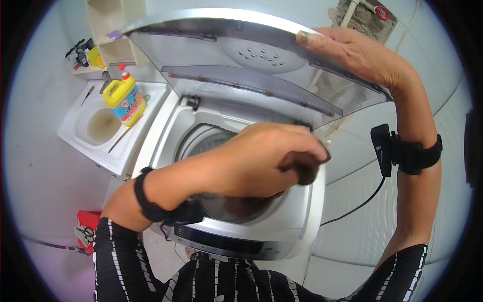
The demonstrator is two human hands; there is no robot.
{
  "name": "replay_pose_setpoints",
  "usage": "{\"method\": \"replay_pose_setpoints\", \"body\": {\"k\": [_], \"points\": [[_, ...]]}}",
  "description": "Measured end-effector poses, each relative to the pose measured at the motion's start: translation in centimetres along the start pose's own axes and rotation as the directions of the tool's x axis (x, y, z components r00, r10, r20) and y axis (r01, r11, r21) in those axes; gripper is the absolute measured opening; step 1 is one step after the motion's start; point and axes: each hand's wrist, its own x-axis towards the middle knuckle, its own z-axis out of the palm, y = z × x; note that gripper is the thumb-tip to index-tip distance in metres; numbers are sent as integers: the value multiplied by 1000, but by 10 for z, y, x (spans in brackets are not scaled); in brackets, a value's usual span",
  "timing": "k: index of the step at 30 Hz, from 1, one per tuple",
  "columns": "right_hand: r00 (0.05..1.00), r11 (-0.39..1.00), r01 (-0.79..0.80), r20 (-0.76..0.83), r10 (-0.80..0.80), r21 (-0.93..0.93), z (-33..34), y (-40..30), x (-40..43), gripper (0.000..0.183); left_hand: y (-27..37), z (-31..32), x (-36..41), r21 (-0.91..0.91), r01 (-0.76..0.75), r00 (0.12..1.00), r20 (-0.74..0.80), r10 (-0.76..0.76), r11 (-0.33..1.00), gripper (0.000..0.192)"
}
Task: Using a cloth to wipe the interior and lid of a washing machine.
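Observation:
A top-loading washing machine stands before me, its clear plastic lid (211, 49) raised. My right hand (343, 53) grips the lid's upper rim near its right side, thumb on the front face. Over the tub opening, my left hand (268, 158) is closed round a dark brown cloth (302, 168), blurred by motion. More dark reddish-brown material (245, 207) shows beneath this hand in the drum; whether it joins the held piece, I cannot tell. My left forearm covers much of the drum (211, 143). The control panel (226, 241) lies along the machine's front edge.
Left of the machine, a white sink (81, 113) holds murky water. A yellow pump bottle (126, 100) and a thin stick (122, 137) rest on its rim. Shelves (117, 53) hang above. A red container with scissors (88, 230) is at lower left. Pipes with a red valve (382, 13) run behind.

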Motion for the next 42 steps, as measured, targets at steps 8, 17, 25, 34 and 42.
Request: {"method": "replay_pose_setpoints", "body": {"k": [8, 17, 25, 34, 42], "points": [[995, 995, -1, 98, -8, 97, 15, -31, -34, 73, 59, -54, -141, -488, -32, 924, -347, -160, 872, 41], [993, 988, 121, -1, -121, -92, 75, -81, -92, 68, 84, -43, -253, -356, -212, 635, -758, -149, 910, 36], [994, 995, 66, -84, -72, -75, 160, -136, -142, 78, 128, -45, -318, -327, -31, 212, -926, -313, 945, 61], [991, 998, -15, -129, 23, 61, 223, -129, -160, 96, 114, -33, -330, -299, 85, 320, -895, -310, 951, 58], [997, 990, -45, -64, 54, 137, 239, -123, -159, 94, 112, -27, -328, -266, 145, 324, -897, -300, 953, 60]]}}
